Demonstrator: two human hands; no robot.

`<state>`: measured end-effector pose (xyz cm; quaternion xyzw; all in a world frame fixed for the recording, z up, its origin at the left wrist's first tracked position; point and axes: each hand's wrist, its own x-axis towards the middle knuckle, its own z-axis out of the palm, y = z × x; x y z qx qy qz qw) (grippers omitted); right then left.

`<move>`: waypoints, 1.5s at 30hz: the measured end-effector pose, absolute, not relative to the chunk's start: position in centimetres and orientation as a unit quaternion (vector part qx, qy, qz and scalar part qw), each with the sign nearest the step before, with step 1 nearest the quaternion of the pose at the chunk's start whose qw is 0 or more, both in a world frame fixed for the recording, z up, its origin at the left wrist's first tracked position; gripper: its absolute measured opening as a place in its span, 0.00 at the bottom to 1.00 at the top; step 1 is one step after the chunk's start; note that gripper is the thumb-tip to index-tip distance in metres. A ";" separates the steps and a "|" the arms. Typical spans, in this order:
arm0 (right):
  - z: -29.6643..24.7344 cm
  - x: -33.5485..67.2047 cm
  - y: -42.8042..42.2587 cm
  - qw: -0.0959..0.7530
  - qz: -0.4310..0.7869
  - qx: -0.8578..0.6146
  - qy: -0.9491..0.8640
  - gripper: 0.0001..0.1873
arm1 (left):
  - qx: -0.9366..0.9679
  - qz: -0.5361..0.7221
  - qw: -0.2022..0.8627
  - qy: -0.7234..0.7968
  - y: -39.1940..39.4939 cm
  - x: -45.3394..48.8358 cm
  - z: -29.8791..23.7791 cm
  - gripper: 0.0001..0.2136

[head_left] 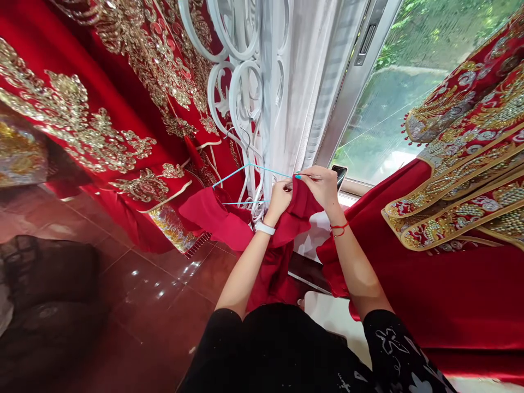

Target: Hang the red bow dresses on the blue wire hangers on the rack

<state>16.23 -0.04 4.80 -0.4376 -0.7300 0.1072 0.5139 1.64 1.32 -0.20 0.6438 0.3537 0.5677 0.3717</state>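
Note:
A plain red garment (231, 229) hangs on a light blue wire hanger (231, 176), which is at the white scrollwork. One side of the garment drapes over the hanger's left end. My right hand (323, 187) pinches the cloth at the hanger's right end between thumb and fingers. Close beside it, my left hand (280, 201) is closed on the same red cloth, its fingertips partly hidden. A pale band circles my left wrist, and a red string bracelet my right. Lower folds of the garment hang below, between my forearms.
White metal scrollwork (235, 82) stands ahead, beside a sliding window (393, 109). Red garments with gold beading (106, 142) hang at left, more embroidered ones (462, 213) at right. A phone-like object (339, 173) is behind my right hand. A white surface (327, 316) lies below.

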 end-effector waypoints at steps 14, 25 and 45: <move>-2.3 15.6 -6.8 0.603 0.215 -0.488 -0.593 0.12 | 0.665 0.537 0.274 0.441 -4.1 -1.0 -3.4 0.11; 1.1 8.9 -3.1 0.440 0.021 -0.646 -0.624 0.22 | 0.455 0.538 -0.096 0.703 -9.2 -13.1 0.9 0.30; 4.1 10.8 -2.6 0.235 -0.011 -0.667 -0.707 0.20 | 0.541 0.316 -0.110 0.772 -7.4 -16.6 2.1 0.21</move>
